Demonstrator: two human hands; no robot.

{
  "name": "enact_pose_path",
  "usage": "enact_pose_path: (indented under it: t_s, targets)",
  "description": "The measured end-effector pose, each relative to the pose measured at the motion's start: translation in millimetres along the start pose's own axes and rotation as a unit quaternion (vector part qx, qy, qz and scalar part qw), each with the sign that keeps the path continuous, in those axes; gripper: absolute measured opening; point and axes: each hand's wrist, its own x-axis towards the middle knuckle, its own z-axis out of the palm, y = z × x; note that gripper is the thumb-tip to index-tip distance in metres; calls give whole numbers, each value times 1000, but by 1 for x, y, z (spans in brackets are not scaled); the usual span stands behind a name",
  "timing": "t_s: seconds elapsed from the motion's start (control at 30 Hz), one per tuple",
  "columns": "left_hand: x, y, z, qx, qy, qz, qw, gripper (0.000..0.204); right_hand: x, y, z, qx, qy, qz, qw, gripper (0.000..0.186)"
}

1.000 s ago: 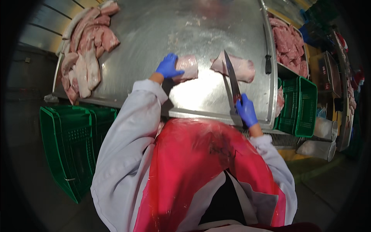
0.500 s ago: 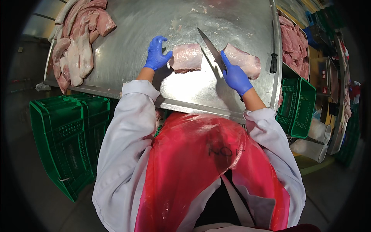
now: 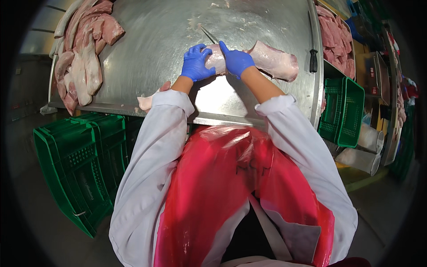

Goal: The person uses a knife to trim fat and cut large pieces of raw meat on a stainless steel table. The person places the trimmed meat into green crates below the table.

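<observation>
My left hand (image 3: 195, 62), in a blue glove, is curled over the left side of a pale pink slab of raw meat (image 3: 215, 57) and presses it to the steel table. In my gloved right hand (image 3: 238, 61) is a knife (image 3: 209, 34), its blade slanting up and left over the meat, the index finger stretched toward the blade. The knife's handle is hidden in the palm. Just right of that hand lies a second raw slab (image 3: 275, 61), untouched. A small meat scrap (image 3: 146, 103) rests near the table's front edge, partly behind my left sleeve.
Long strips of raw meat (image 3: 86, 53) are heaped at the table's left end. A black-handled tool (image 3: 313, 61) lies along the right rim. Beyond it stand a tray of meat pieces (image 3: 333, 38) and a green crate (image 3: 341, 111). More green crates (image 3: 75, 155) stand at lower left.
My right hand has swung left with the knife, from the right slab to the left one. My left hand has moved right and taken hold of the left slab.
</observation>
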Motion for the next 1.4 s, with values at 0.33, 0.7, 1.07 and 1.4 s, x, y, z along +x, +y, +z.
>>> enact_pose_path:
  t_s: [0.33,0.7,1.07,1.4]
  targets:
    - [-4,-8,14,-6,-2,-14,1000,66,-111,49,23,147,-14,36,988,79]
    - [1,-9,16,13,-6,-35,999,67,-89,29,45,201,-54,57,976,83]
    - [-6,25,27,97,57,-228,967,70,-108,2,54,305,48,72,948,84]
    - [-2,26,37,107,57,-305,944,74,-64,-19,80,340,10,101,935,85]
